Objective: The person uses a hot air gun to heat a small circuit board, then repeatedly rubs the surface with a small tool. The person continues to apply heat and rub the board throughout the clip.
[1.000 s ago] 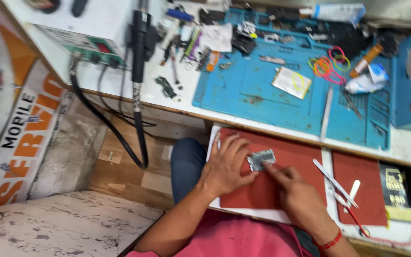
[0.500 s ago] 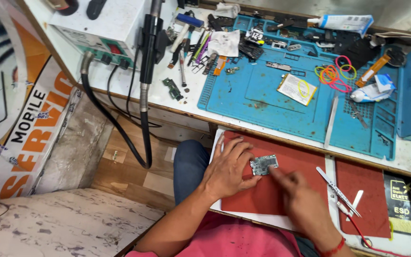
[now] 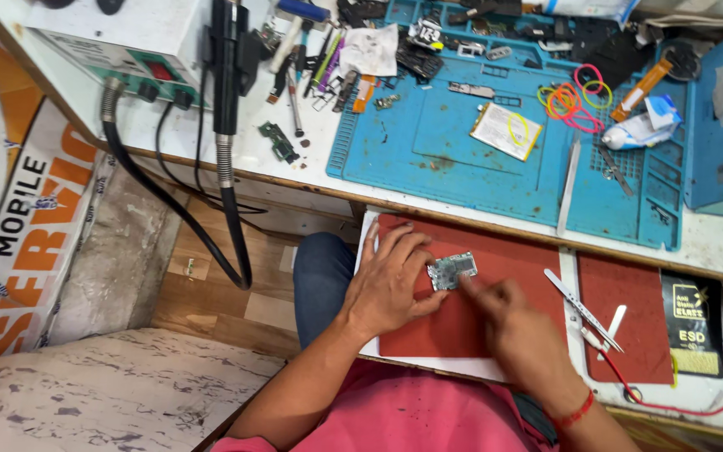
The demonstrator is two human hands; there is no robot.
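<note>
White workbench [image 3: 211, 146]: blue mat [image 3: 462, 159], soldering station [image 3: 127, 38]. Pull-out tray [image 3: 462, 366]: red mat [image 3: 512, 276], tweezers [image 3: 583, 310].

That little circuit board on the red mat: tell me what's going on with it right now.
A person seated at a workbench is working on a small circuit board lying on a red mat. The left hand rests flat on the mat and steadies the board at its left edge. The right hand, blurred, touches the board's right side with its fingertips. Tweezers lie unused on the mat to the right. A blue work mat strewn with parts sits behind.
</note>
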